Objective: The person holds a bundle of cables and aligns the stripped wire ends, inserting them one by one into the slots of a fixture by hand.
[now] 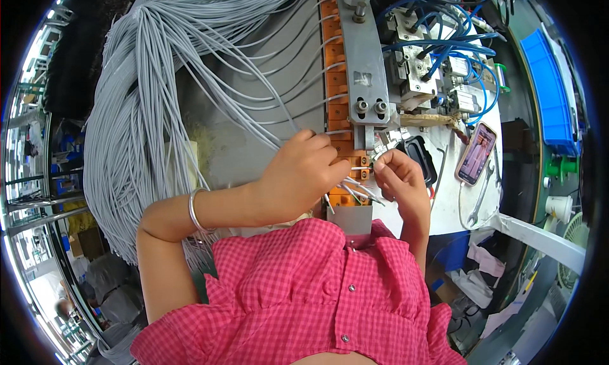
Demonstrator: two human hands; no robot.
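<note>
A pale label [363,79] sits on the steel bar [365,44]; its marks are too small to make out. The lit phone [476,154] on the table [447,206] shows a picture, with any writing on its screen likewise too small to tell.

The cables [120,149] are thin, smooth and matt grey, massed in a thick, drooping sheaf at the left. Several curve singly across to the orange strip [335,79], reaching its left edge one above another. Near the strip's lower end, loose white wires [363,191] stick out past the left hand [311,168], splayed and pointing down and to the right, some with darker tips.

The left hand is closed around cables just left of the strip's lower end, knuckles up. The right hand [398,179] is just beside that end on the other side, thumb and forefinger drawn together near the tip of one white wire; whether they grip it cannot be told.

Right of the phone lies a wrench [480,197]; blue tubes [444,44] loop above.
</note>
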